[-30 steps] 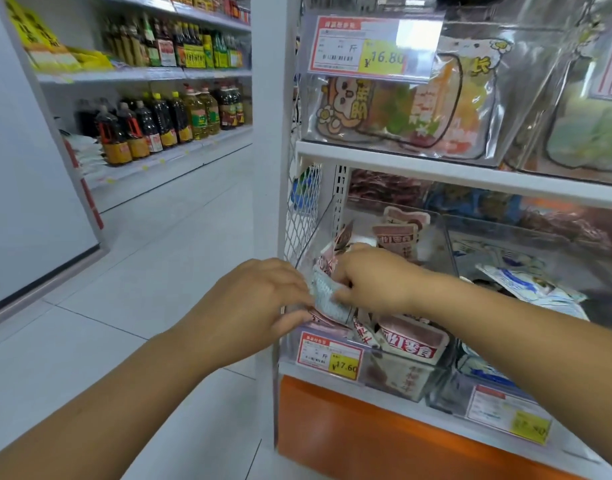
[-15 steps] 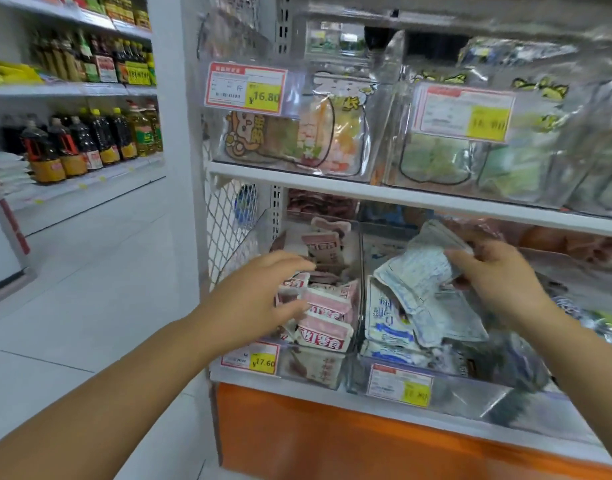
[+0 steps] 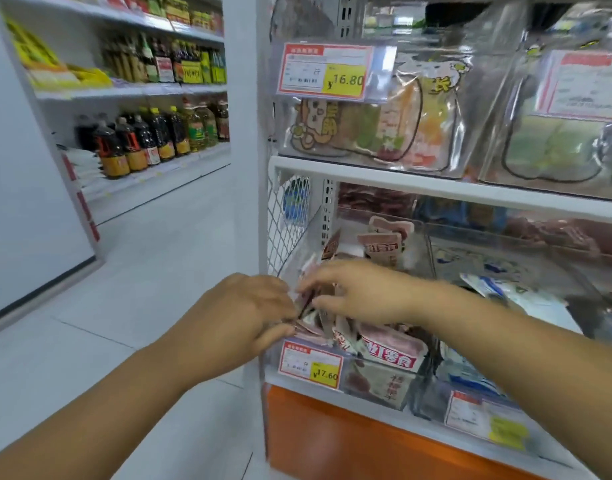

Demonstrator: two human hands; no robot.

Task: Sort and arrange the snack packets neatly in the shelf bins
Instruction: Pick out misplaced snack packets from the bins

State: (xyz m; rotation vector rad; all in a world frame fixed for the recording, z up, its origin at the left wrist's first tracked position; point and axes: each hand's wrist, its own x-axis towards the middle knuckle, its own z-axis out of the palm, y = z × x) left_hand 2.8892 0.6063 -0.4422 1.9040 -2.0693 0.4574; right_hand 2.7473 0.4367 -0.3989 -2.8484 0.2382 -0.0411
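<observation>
A clear plastic shelf bin [image 3: 377, 382] with a 17.60 price tag [image 3: 309, 363] holds several pink and white snack packets [image 3: 389, 349], some standing, some lying askew. My left hand [image 3: 242, 311] is at the bin's left front corner, fingers curled round the edges of a few pink packets [image 3: 315, 322]. My right hand [image 3: 360, 294] reaches over the bin from the right, its fingers and thumb pinching the same bunch of packets from above. More pink packets [image 3: 380, 247] stand at the back of the bin. Blue and white packets [image 3: 526, 299] lie in the neighbouring bin to the right.
Above, a shelf [image 3: 436, 183] carries clear bins of large cartoon-print bags [image 3: 374, 129] with a 16.80 tag [image 3: 325, 71]. A wire mesh side panel [image 3: 290, 220] closes the left end. An orange base panel [image 3: 349, 441] runs below. Bottles [image 3: 152, 136] line the aisle shelves on the left.
My right hand left the blue and white packets in the right bin and came back to the left bin, joining my left hand on the pink packets. The view shifted left.
</observation>
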